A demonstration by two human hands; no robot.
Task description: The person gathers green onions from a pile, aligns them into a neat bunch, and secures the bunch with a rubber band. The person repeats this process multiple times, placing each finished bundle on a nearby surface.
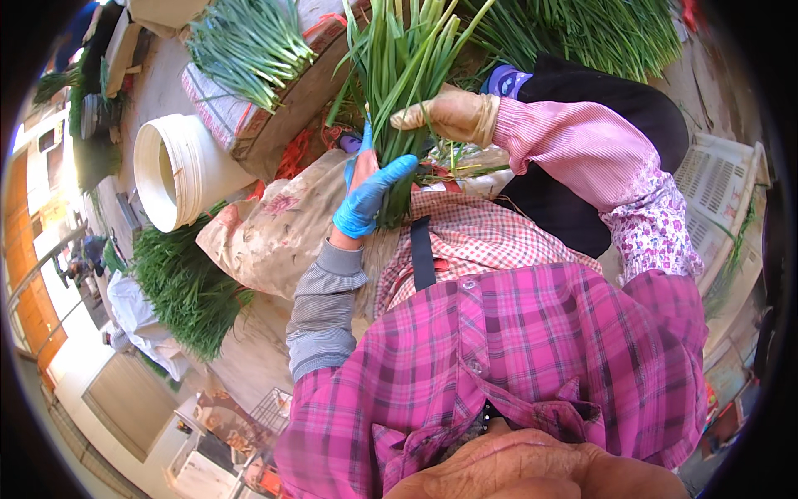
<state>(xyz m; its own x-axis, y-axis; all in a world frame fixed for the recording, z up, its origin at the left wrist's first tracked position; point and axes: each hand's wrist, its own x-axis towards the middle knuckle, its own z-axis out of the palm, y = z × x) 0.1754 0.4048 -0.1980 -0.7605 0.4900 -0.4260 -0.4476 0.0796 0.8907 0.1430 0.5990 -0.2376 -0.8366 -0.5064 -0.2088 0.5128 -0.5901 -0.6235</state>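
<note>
My left hand, in a torn blue glove, is closed around the lower part of a bunch of long green chive-like leaves. From the right side, my right hand, in a cream glove, holds the same bunch higher up. One gloved digit lies across the front of the leaves, and the other fingers are mostly hidden behind them. The leaves fan out upward, away from my body. Below the hands lie my checked apron and a floral cloth over my leg.
Tied greens rest on a low sack-covered block at upper left. Beside it, a white plastic bucket lies tipped. More greens lie in a heap at upper right and a pile at left. A white plastic crate stands at right.
</note>
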